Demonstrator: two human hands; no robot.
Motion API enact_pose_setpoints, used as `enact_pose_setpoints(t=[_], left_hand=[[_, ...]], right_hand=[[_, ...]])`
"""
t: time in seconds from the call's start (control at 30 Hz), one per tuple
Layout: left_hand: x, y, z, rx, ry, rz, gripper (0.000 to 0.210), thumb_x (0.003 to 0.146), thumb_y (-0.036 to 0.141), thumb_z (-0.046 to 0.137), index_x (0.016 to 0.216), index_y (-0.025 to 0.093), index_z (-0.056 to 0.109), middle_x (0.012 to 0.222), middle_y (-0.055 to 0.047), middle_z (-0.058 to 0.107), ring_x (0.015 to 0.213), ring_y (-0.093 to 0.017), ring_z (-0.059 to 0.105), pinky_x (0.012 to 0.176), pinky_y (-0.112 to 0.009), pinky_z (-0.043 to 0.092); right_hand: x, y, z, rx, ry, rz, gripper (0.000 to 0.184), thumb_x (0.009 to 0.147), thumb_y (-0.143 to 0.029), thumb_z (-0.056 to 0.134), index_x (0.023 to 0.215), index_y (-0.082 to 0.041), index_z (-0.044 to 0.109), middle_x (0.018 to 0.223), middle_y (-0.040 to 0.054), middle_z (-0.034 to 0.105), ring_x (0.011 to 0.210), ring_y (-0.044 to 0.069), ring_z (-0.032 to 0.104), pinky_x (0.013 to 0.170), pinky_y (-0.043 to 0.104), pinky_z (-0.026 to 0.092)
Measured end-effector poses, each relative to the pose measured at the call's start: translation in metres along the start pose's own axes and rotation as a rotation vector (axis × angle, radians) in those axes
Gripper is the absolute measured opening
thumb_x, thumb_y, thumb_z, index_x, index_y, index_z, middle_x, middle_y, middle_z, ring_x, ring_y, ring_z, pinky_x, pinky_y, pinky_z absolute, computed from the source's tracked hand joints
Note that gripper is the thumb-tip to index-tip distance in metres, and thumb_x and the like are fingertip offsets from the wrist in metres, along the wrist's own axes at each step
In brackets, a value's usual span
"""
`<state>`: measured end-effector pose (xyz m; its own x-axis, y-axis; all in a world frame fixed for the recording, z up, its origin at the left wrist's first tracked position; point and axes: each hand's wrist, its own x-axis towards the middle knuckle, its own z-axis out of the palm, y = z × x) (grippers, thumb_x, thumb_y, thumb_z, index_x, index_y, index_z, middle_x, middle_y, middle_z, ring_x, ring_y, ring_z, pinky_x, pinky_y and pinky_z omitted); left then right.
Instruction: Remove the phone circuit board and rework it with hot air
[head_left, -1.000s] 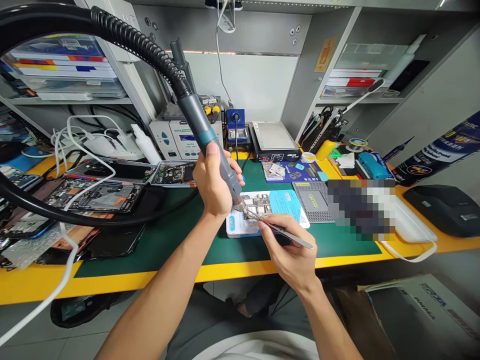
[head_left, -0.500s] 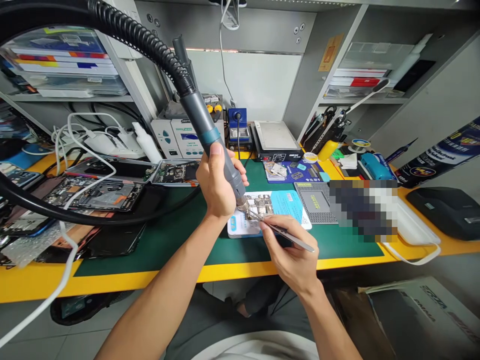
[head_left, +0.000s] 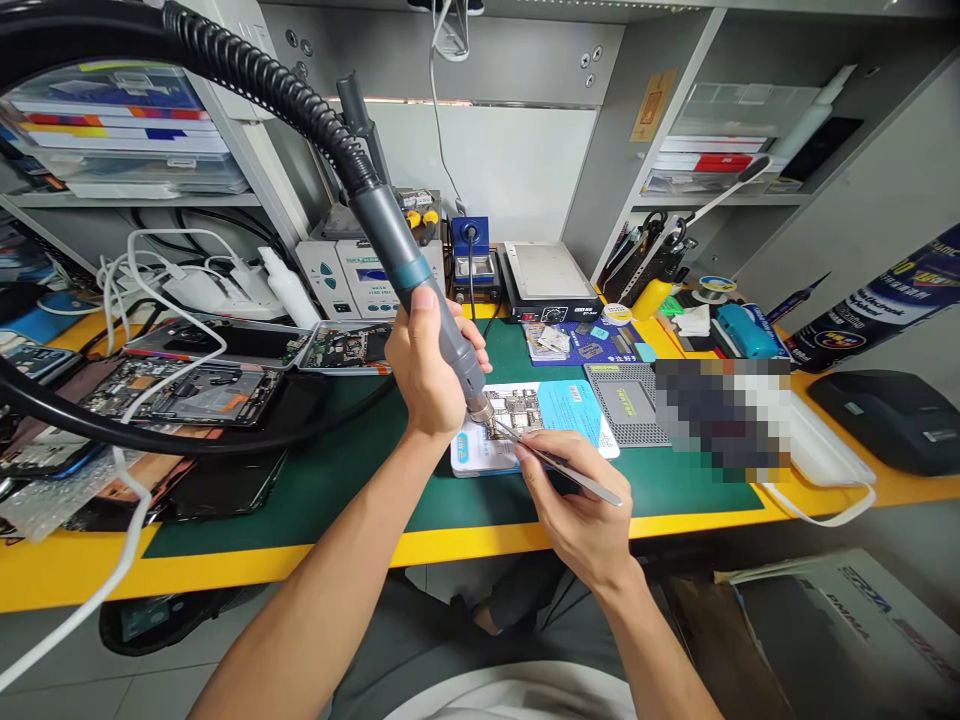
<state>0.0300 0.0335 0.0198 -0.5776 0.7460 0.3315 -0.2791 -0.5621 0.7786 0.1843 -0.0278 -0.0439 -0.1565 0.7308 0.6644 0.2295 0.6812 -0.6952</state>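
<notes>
My left hand (head_left: 427, 365) is wrapped round the dark grey handle of a hot air gun (head_left: 390, 235), tilted with its metal nozzle low over a circuit board (head_left: 517, 408). Between the fingertips of my right hand (head_left: 581, 500) is a pair of metal tweezers (head_left: 574, 473), pointing left. Their tips reach the board's left part beside the nozzle; whether they touch it I cannot tell. Beneath the board lies a white and blue box (head_left: 581, 425) on the green mat (head_left: 360, 480).
Opened phones and parts (head_left: 202, 390) crowd the left, where the gun's black hose (head_left: 247, 70) arches over. Behind stand a white control station (head_left: 356, 285) and a flat heating plate (head_left: 547, 275). A perforated grey plate (head_left: 626, 400) and a dark spray can (head_left: 862, 300) are on the right.
The whole view has shifted slightly. Both hands keep their grips, with the nozzle and tweezers at nearly the same place over the board.
</notes>
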Motion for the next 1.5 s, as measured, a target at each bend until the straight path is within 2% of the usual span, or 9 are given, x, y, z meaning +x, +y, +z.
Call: enact_pose_setpoints(t=[0.6, 0.93, 1.23, 1.5], left_hand=[[0.0022, -0.0017, -0.0022, 0.013, 0.001, 0.0, 0.049, 0.088, 0.069, 0.056, 0.08, 0.02, 0.059, 0.056, 0.0, 0.06, 0.041, -0.015, 0.054, 0.037, -0.029, 0.045], [0.0002, 0.0, -0.0033, 0.007, 0.004, 0.03, 0.044, 0.092, 0.065, 0.053, 0.08, 0.023, 0.061, 0.057, -0.001, 0.06, 0.042, -0.016, 0.056, 0.04, -0.033, 0.045], [-0.0009, -0.0004, -0.0033, 0.018, -0.015, 0.023, 0.042, 0.094, 0.062, 0.052, 0.081, 0.023, 0.061, 0.058, -0.001, 0.06, 0.044, -0.016, 0.055, 0.04, -0.032, 0.042], [-0.0018, 0.0012, -0.0013, 0.013, 0.0, 0.039, 0.046, 0.093, 0.065, 0.052, 0.082, 0.021, 0.06, 0.058, -0.002, 0.06, 0.042, -0.017, 0.056, 0.04, -0.032, 0.042]], right_hand=[[-0.0008, 0.0004, -0.0008, 0.003, 0.002, -0.022, 0.031, 0.088, -0.001, 0.072, 0.108, -0.025, 0.073, 0.098, 0.0045, 0.079, 0.089, 0.021, 0.074, 0.081, 0.038, 0.058], [-0.0003, -0.0022, -0.0044, -0.075, -0.092, -0.105, 0.032, 0.088, 0.001, 0.069, 0.108, -0.024, 0.07, 0.1, 0.0047, 0.079, 0.094, 0.021, 0.075, 0.082, 0.038, 0.058], [-0.0052, -0.0033, -0.0065, -0.174, -0.149, -0.176, 0.032, 0.088, 0.002, 0.068, 0.111, -0.021, 0.072, 0.102, 0.009, 0.077, 0.093, 0.023, 0.072, 0.079, 0.04, 0.055], [-0.0047, -0.002, -0.0068, -0.143, -0.097, -0.181, 0.036, 0.088, 0.004, 0.068, 0.113, -0.021, 0.071, 0.101, 0.0082, 0.077, 0.092, 0.021, 0.072, 0.08, 0.038, 0.058]])
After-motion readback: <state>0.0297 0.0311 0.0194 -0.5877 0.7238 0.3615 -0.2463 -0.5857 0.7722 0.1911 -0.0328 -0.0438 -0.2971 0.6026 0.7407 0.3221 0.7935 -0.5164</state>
